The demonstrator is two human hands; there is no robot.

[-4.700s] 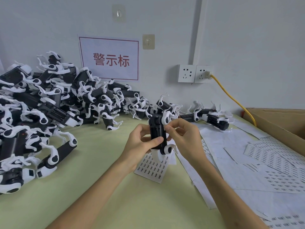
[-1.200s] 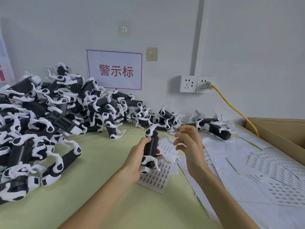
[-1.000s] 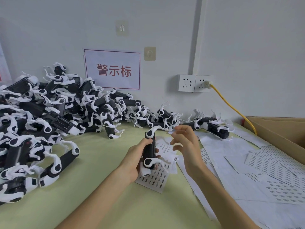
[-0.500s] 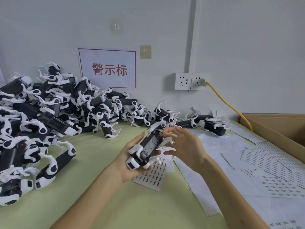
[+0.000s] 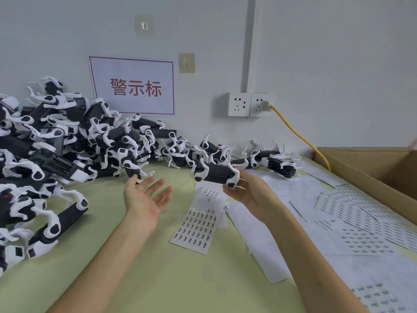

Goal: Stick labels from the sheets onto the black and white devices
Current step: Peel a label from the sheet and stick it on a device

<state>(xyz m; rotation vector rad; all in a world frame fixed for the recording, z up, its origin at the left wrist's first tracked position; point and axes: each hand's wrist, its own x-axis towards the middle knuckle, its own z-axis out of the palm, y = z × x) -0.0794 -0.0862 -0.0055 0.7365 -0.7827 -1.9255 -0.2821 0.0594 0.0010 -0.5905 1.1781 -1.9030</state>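
1 black and white device (image 5: 217, 173) lies sideways in the right hand (image 5: 250, 195), whose fingers curl round its end, raised off the table. The left hand (image 5: 144, 199) hovers well apart from it, palm up, fingers spread, holding nothing. Below and between the hands lies a label sheet (image 5: 196, 229), its rows of print too small to read. The device looks due to be set aside. The next move calls for another from the pile (image 5: 56, 154) left of the left hand, then peeling 1 label. The wall sign (image 5: 133, 86) beyond the hands reads "警示标".
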